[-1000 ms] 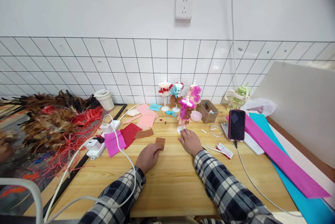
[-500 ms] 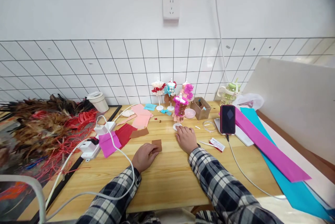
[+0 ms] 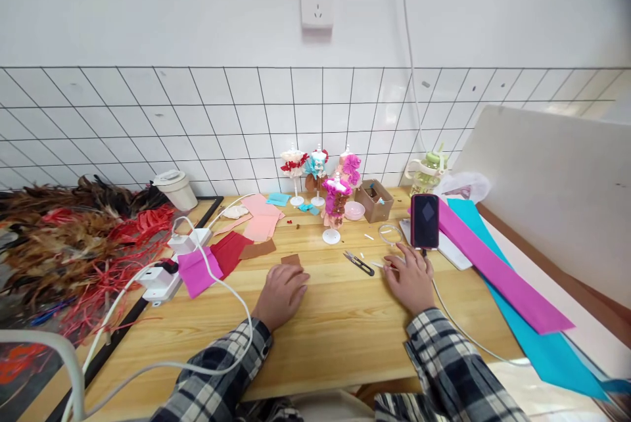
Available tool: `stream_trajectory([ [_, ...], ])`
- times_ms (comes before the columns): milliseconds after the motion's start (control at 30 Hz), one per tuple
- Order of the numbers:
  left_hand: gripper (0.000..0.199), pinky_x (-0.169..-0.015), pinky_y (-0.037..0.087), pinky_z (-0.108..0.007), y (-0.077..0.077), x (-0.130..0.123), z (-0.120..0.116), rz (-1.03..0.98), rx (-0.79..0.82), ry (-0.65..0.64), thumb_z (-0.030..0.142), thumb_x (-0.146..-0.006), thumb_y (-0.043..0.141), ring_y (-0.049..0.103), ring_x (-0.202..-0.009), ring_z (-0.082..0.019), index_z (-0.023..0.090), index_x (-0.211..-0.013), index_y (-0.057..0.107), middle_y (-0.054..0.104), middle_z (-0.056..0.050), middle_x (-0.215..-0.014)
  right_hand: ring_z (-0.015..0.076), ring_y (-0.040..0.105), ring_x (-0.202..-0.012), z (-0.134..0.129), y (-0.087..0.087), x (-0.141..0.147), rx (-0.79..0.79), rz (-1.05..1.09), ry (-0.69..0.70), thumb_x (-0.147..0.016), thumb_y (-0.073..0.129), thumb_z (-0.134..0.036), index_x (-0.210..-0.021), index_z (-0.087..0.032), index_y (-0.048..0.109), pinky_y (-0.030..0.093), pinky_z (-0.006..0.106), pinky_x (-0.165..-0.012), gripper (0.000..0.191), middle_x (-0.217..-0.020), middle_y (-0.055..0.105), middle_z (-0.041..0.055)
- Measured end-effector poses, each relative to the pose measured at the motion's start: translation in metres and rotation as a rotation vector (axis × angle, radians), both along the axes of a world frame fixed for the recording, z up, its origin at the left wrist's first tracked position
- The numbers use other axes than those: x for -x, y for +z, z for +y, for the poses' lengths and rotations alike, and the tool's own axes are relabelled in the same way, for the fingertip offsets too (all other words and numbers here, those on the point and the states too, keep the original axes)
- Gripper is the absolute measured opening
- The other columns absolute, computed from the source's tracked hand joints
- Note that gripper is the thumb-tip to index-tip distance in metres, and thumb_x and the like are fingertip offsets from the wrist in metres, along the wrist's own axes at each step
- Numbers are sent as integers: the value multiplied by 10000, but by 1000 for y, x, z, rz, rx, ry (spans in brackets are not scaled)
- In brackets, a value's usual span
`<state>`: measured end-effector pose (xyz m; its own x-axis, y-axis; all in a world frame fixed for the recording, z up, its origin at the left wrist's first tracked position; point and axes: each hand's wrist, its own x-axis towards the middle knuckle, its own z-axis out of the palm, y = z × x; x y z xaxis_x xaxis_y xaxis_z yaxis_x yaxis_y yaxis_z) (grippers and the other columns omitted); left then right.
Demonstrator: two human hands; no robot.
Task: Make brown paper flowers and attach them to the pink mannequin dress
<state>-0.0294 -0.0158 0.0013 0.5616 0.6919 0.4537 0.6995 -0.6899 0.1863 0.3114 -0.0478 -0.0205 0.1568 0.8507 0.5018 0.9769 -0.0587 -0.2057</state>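
My left hand (image 3: 282, 294) rests on the table with its fingers loosely laid out, touching or just in front of a small brown paper square (image 3: 290, 259). My right hand (image 3: 410, 277) is spread low over the table on the right. Beneath its fingers pokes the tip of a thin white stick (image 3: 377, 265); the rest is covered. Left of that hand lies a pair of black-handled thread snips (image 3: 359, 263). Farther back stands a small white dress-form stand (image 3: 332, 236), dressed in magenta, brown and peach paper ruffles.
Three more decorated mini dress forms (image 3: 318, 165) stand behind, beside a cardboard box (image 3: 375, 202) and a pink bowl (image 3: 354, 211). Coloured paper pieces (image 3: 231, 252) and a power strip (image 3: 165, 282) with a cable lie left. A phone (image 3: 424, 221) and long paper strips (image 3: 503, 271) are right.
My right hand has left the dress-form base and moved right, over the white stick and card. The snips now show on the table. My left hand's pinch on the brown square has loosened.
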Motion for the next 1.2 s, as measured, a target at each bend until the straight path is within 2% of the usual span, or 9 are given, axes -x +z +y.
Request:
stream_trajectory([
  [133,277,-1014,299,-450,11,-54,-6,53,110,-160,313,-911,428,495,-1111,-229,251,-1102,619,613,-71,-1152,297,257,-1321,2,-5,-5,37,8,33,-815,514,-352,-794,-231,673,66,559,-1058,201,-1396,430,55],
  [300,316,-1062,243,-440,26,-123,-6,43,186,-301,355,-898,458,440,-1186,-232,253,-1172,578,586,-68,-1187,263,335,-1283,1,-9,-7,83,97,142,-797,514,-273,-777,-256,672,88,544,-1058,161,-1335,504,15],
  [433,340,-1062,243,-441,24,-161,-4,20,204,-277,374,-891,474,419,-1197,-230,242,-1195,551,575,-70,-1190,267,368,-1258,-3,-12,-14,101,141,183,-761,534,-251,-797,-258,687,121,527,-1051,157,-1327,511,21],
  [533,324,-1026,277,-485,13,-182,1,12,292,-182,412,-890,467,459,-1135,-236,224,-1126,585,597,-75,-1133,262,388,-1242,-4,-13,-20,80,169,171,-733,527,-233,-1035,-257,655,176,500,-1042,329,-1350,485,53],
  [633,319,-1028,226,-567,2,-198,10,-14,382,-102,440,-908,419,460,-1138,-242,229,-1041,619,600,-69,-1132,240,418,-1219,-3,-14,-29,67,202,169,-713,465,-170,-1188,-248,580,221,468,-1030,495,-1339,490,53],
  [800,400,-1000,204,-625,-8,-214,23,-30,511,21,428,-939,328,473,-1121,-258,203,-918,659,608,-74,-1100,254,451,-1178,2,-19,-39,96,307,104,-835,399,-262,-990,-271,689,288,466,-976,329,-1265,546,39],
  [933,341,-1029,111,-643,-14,-221,22,-34,501,9,422,-908,411,429,-1169,-277,227,-862,687,583,-50,-1143,272,436,-1191,5,-20,-38,96,269,137,-833,496,-383,-920,-284,709,285,484,-979,251,-1306,519,35],
  [1067,175,-1047,33,-654,-17,-224,18,-57,460,9,314,-844,530,442,-1129,-253,232,-818,682,608,-51,-1073,267,442,-1190,4,-19,-37,87,270,178,-814,534,-363,-844,-260,713,283,487,-994,209,-1305,518,45],
  [1200,139,-1063,20,-623,-15,-221,16,-81,406,-10,266,-794,560,463,-1083,-237,232,-750,687,622,-41,-1001,251,462,-1169,5,-18,-40,84,309,281,-802,545,-330,-795,-232,705,339,442,-978,187,-1293,521,65],
])
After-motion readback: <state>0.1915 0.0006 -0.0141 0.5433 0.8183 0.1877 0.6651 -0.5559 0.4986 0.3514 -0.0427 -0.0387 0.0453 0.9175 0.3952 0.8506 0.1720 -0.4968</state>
